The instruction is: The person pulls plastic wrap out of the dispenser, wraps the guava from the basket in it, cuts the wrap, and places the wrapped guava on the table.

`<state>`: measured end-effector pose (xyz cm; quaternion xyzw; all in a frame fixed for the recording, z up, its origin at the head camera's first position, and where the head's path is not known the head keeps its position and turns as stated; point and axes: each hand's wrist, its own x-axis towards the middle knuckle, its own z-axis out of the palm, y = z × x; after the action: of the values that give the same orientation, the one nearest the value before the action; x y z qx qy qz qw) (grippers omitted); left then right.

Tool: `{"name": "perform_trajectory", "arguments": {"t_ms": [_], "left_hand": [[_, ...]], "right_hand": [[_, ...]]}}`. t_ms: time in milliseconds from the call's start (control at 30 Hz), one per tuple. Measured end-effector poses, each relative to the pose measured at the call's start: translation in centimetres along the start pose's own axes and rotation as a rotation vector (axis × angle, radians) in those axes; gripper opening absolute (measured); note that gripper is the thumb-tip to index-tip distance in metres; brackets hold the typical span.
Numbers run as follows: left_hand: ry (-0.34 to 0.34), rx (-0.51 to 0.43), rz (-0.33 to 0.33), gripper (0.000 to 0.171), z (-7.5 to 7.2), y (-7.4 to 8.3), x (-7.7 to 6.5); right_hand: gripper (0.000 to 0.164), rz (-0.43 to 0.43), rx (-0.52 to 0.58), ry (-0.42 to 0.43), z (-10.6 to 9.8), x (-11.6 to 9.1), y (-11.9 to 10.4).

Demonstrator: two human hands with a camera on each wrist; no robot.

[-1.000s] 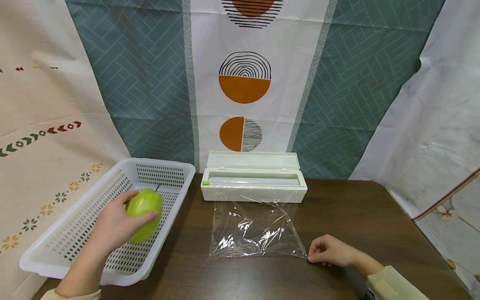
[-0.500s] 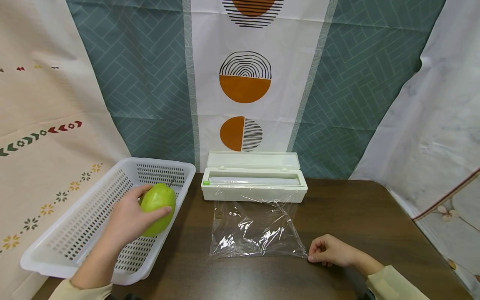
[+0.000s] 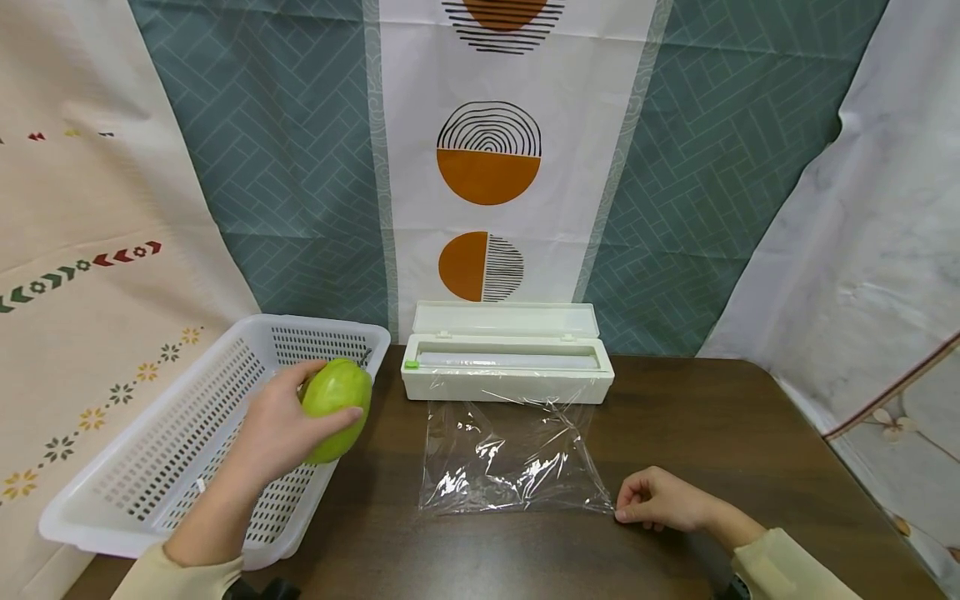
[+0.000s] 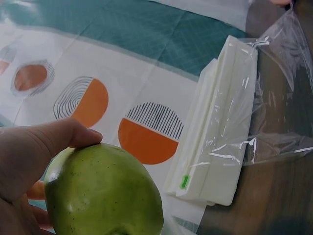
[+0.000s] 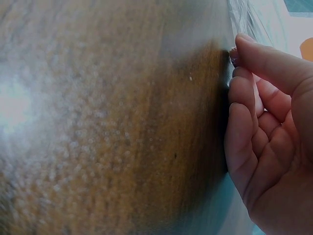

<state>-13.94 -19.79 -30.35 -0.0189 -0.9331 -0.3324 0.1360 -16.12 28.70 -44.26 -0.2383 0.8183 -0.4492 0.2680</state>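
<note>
The left hand [image 3: 283, 427] grips a green fruit [image 3: 337, 393] between thumb and fingers, a white basket [image 3: 142, 475] beneath them. The right hand [image 3: 663, 500] pinches clear film [image 3: 510, 467], which spreads leftward from its fingers.

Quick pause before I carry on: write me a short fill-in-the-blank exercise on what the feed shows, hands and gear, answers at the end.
1. The left hand grips the fruit, whose colour is ____.
2. In the head view, the right hand pinches the film at its near ____-side corner.
3. The lid of the box is ____.
4. In the head view, the basket stands to the ____ of the box.

Missing words: green; right; open; left.
</note>
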Motion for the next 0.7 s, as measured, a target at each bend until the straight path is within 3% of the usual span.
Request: {"name": "perform_trajectory", "arguments": {"t_ms": [700], "left_hand": [[-0.062,-0.079,0.044,0.072,3.6,2.1,0.3]], "right_hand": [[0.019,0.011,-0.003,-0.002,0.0,0.0,0.0]]}}
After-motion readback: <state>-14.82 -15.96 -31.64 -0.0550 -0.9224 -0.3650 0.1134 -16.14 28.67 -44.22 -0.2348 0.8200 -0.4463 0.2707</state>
